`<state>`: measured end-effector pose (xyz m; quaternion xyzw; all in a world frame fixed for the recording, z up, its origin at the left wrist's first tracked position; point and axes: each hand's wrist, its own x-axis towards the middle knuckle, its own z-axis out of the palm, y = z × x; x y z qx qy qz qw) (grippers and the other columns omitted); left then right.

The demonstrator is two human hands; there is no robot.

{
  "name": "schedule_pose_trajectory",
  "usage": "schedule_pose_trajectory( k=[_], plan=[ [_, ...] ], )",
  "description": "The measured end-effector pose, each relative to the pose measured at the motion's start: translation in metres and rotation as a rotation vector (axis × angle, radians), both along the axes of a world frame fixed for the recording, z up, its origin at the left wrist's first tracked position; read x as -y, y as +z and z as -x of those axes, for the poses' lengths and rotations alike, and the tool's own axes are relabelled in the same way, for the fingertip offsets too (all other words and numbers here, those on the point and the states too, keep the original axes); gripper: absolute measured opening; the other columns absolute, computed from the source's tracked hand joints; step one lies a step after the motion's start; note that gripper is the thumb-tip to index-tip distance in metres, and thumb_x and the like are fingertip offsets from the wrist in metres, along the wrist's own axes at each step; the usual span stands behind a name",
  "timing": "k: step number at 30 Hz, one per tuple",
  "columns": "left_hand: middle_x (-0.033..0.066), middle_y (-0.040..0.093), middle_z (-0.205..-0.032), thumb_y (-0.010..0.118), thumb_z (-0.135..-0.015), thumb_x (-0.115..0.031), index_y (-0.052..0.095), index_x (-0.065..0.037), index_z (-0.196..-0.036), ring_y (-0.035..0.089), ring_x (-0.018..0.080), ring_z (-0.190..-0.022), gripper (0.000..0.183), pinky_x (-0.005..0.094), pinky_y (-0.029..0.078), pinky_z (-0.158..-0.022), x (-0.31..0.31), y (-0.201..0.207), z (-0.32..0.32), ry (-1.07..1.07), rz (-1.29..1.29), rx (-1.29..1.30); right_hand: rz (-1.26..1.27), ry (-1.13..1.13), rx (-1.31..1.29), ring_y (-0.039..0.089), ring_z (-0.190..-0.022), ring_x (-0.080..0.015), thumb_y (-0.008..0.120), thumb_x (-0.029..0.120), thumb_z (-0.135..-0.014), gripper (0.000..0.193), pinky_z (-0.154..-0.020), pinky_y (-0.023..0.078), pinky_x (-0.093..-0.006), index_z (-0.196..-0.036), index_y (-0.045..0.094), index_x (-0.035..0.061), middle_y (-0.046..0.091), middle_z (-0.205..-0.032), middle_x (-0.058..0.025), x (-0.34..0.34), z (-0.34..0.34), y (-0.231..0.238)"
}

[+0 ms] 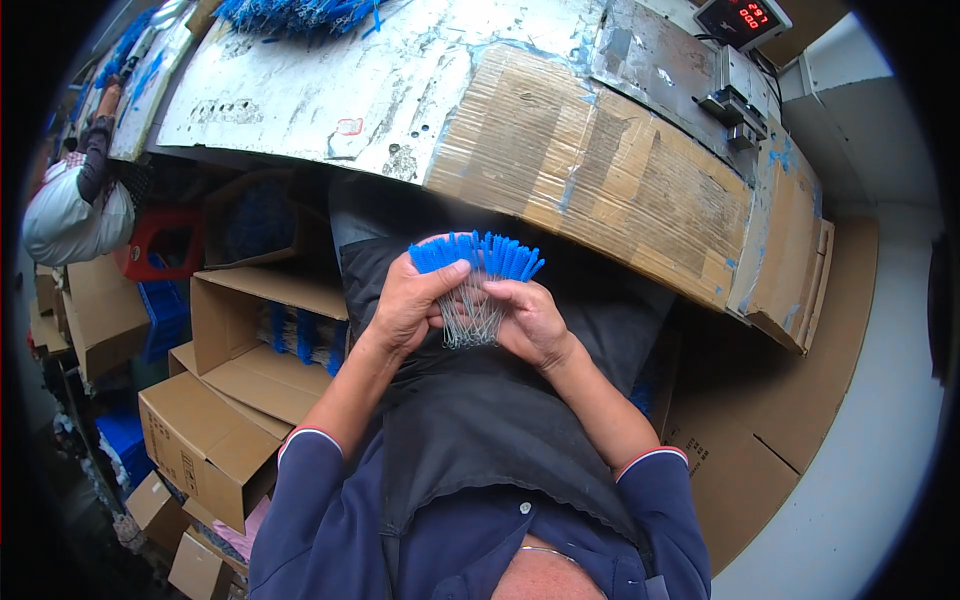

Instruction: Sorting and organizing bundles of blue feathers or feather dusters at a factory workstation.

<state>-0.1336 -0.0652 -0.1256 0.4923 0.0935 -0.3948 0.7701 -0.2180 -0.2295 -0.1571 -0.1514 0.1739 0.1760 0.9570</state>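
Note:
Between my two hands, over my dark apron, is a fanned bunch of small wire brushes (475,320) with blue bristle tips and looped, twisted wire ends. The blue tips point away from me and the wire loops hang toward me. My left hand (408,300) is closed round the left side of the bunch, its thumb lying across the wires just below the bristles. On the right side, my right hand (533,325) grips the bunch with its thumb laid over the wires. The fingers behind the bunch are mostly hidden.
Ahead is a worn white worktable (300,90) with a cardboard sheet (590,160) along its near edge. A pile of blue brushes (300,12) lies at the back. A red digital display (745,18) stands far right. Cardboard boxes (210,430) crowd the left; a co-worker (85,205) sits beyond.

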Motion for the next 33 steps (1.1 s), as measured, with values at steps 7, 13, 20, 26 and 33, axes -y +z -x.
schedule_pose_trajectory(
  k=[7, 13, 20, 26, 33],
  plan=[
    [0.0057, 0.072, -0.102, 0.069, -0.097, -0.012, 0.062, -0.004, -0.127, 0.069, 0.007, -0.073, 0.032, 0.0156, 0.046, -0.046, -0.004, 0.011, -0.003, -0.026, 0.031, -0.067, -0.038, 0.042, 0.023, 0.066, -0.117, -0.037, 0.049, 0.009, -0.101, 0.041, -0.102, 0.054, -0.0513, -0.139, 0.053, -0.0073, 0.064, -0.13, -0.0216, -0.001, -0.002, 0.004],
    [0.0014, 0.069, -0.097, 0.079, -0.09, -0.018, 0.063, -0.004, -0.125, 0.062, 0.0045, -0.069, 0.041, 0.0168, 0.045, -0.049, -0.005, 0.001, 0.0, -0.036, -0.001, 0.018, 0.116, 0.046, 0.009, 0.067, -0.115, -0.0276, 0.055, 0.007, -0.101, 0.035, -0.1, 0.056, -0.045, -0.134, 0.057, -0.0036, 0.066, -0.127, -0.0169, -0.004, -0.005, 0.008],
    [0.0004, 0.067, -0.086, 0.084, -0.087, -0.018, 0.065, -0.004, -0.115, 0.055, 0.0033, -0.058, 0.037, 0.0176, 0.04, -0.043, -0.001, -0.01, 0.009, -0.083, -0.133, 0.089, 0.324, 0.157, 0.117, 0.073, -0.102, -0.0255, 0.059, 0.005, -0.099, 0.033, -0.092, 0.061, -0.0422, -0.132, 0.057, -0.0025, 0.068, -0.121, -0.0151, -0.001, -0.007, 0.012],
    [0.0009, 0.067, -0.087, 0.079, -0.09, -0.013, 0.065, -0.003, -0.116, 0.054, 0.0021, -0.056, 0.031, 0.0176, 0.04, -0.042, -0.007, -0.012, 0.005, -0.059, -0.001, -0.003, 0.088, 0.139, 0.12, 0.073, -0.104, -0.0366, 0.052, 0.003, -0.097, 0.039, -0.093, 0.061, -0.0476, -0.135, 0.053, -0.0061, 0.068, -0.118, -0.0224, 0.004, -0.005, 0.016],
    [0.0049, 0.069, -0.105, 0.082, -0.087, -0.014, 0.062, -0.003, -0.122, 0.067, 0.0122, -0.094, 0.042, 0.0277, 0.057, -0.083, -0.003, -0.005, 0.006, -0.081, -0.028, 0.033, 0.133, 0.172, 0.092, 0.073, -0.102, -0.0351, 0.053, 0.002, -0.097, 0.034, -0.09, 0.062, -0.045, -0.13, 0.055, -0.0071, 0.068, -0.117, -0.0241, 0.0, -0.005, 0.016]
  ],
)
